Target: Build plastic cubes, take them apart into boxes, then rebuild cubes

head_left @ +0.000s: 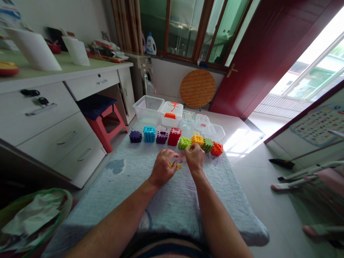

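Both hands, left hand (pixel 163 167) and right hand (pixel 195 157), curled together, pinching small yellow pieces (pixel 176 166) over the blanket (pixel 172 200), near the lined-up block cubes (pixel 174 136).

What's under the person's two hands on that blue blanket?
Small yellow pieces peek out on the blue blanket beneath the left hand, beside the right hand. The hands cover most of them, so their shape is unclear.
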Demonstrator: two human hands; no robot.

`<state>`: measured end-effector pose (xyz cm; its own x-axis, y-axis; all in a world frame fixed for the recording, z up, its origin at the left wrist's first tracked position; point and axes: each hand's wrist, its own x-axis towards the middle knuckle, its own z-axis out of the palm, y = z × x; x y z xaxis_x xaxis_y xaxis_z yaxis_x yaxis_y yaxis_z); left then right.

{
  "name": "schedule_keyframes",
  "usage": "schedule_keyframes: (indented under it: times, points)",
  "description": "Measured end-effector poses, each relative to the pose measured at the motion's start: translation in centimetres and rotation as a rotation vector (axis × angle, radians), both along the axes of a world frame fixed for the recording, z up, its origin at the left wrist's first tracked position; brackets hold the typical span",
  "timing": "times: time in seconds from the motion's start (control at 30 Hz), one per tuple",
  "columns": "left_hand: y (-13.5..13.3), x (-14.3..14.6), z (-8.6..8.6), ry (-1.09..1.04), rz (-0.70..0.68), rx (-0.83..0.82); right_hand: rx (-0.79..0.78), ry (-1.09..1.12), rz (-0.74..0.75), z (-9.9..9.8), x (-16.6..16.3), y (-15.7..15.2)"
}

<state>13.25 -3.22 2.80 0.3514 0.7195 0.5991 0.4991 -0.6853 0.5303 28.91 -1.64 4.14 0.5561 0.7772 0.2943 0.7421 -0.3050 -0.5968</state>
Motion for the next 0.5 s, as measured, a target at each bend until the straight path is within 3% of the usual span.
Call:
schedule_keyframes:
  times: [0.5]
  points:
    - [0.0, -0.2, 0.4, -0.011, -0.01, -0.008, -0.054, -0.013, -0.027, -0.2, -0.8, 1.4]
